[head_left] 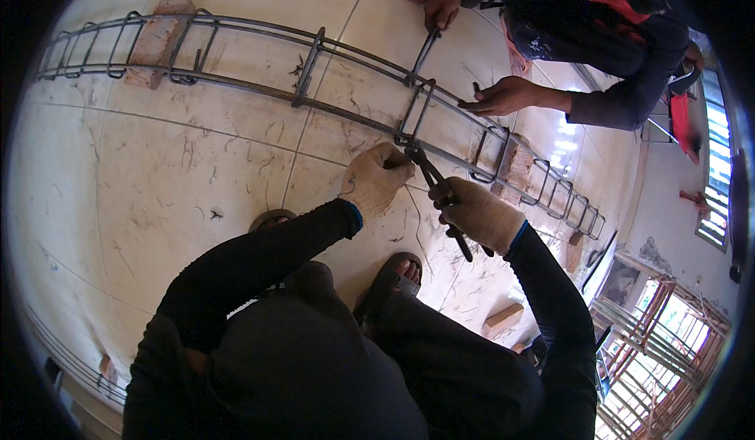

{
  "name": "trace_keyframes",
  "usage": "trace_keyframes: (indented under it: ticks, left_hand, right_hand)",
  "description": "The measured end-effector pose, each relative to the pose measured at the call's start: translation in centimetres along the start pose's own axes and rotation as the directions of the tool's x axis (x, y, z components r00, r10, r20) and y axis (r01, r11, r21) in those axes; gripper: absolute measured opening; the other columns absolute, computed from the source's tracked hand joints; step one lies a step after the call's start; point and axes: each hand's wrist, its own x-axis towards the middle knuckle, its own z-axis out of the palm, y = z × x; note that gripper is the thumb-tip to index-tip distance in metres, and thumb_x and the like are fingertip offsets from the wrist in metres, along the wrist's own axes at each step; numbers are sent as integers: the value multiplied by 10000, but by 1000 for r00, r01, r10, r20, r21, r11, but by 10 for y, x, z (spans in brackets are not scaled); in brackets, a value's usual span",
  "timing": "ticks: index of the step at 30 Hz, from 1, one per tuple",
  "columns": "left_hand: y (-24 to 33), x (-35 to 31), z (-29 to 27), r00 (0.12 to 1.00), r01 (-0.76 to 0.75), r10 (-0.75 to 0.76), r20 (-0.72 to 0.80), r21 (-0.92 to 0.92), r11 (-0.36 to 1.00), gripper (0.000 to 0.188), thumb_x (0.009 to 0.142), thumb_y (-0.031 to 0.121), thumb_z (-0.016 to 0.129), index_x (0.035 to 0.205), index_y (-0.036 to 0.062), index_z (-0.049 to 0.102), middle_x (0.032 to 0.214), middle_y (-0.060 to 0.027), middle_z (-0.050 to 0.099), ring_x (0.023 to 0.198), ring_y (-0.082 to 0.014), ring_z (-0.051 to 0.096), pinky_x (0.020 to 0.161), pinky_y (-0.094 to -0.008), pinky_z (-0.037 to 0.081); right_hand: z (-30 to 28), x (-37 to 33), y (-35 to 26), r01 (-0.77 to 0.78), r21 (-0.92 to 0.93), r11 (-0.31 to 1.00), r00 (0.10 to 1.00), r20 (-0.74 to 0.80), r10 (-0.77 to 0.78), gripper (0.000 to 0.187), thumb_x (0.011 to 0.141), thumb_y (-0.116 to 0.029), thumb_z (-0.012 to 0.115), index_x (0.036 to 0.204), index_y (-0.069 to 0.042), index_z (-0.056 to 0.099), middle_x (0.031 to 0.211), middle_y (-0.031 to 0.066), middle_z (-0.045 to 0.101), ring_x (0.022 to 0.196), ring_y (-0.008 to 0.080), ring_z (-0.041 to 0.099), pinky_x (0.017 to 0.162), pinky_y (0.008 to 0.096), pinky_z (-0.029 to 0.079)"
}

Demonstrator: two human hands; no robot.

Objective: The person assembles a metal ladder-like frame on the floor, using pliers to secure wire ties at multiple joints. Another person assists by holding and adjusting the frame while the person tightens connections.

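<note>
A long rebar cage [310, 66] of steel bars and square stirrups runs across the floor from far left to right. My right hand [481, 213], in a cream knitted glove, is closed round the handles of dark metal pincers [425, 166]. The pincers' jaws meet the near bar at the foot of a stirrup [417, 110]. Close beside the jaws is my left hand [376, 179], gloved too, its fingertips pinched together. Whatever lies between those fingertips is too small to make out.
Opposite me, a co-worker's hand [443, 3] grips a dark rod-like tool reaching the far bar; the other hand [507, 96] is near the cage. Bricks [157, 43] prop the cage. A loose brick [503, 320] and wire scraps lie on the tiles.
</note>
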Motion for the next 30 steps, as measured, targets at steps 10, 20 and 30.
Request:
trace_keyframes:
  ticks: [10, 20, 30]
  left_hand:
    - [9, -1, -3, 993, 93, -87, 79, -76, 993, 236, 931, 211, 775, 984, -7, 701, 896, -101, 743, 829, -182, 692, 761, -331, 546]
    - [5, -16, 3, 886, 434, -198, 420, -598, 674, 266, 1122, 249, 493, 1148, 32, 644, 995, -69, 667, 904, -170, 634, 859, -357, 534]
    - [-9, 5, 56, 955, 292, -184, 231, -654, 698, 318, 1114, 329, 511, 1062, 32, 610, 895, -66, 669, 809, -174, 648, 742, -347, 531]
  right_hand:
    - [33, 1, -1, -32, 108, 994, 982, -181, 51, 278, 1096, -277, 538, 1165, -11, 587, 897, 86, 664, 752, 171, 658, 648, 332, 575]
    - [53, 13, 32, -188, 964, 185, 899, 245, -362, 200, 1117, -317, 507, 1230, -156, 542, 921, -8, 514, 779, 124, 463, 660, 302, 397]
    - [60, -15, 3, 33, 284, 958, 994, -108, -2, 616, 874, -303, 870, 1306, 9, 562, 1061, 141, 718, 896, 303, 736, 787, 438, 596]
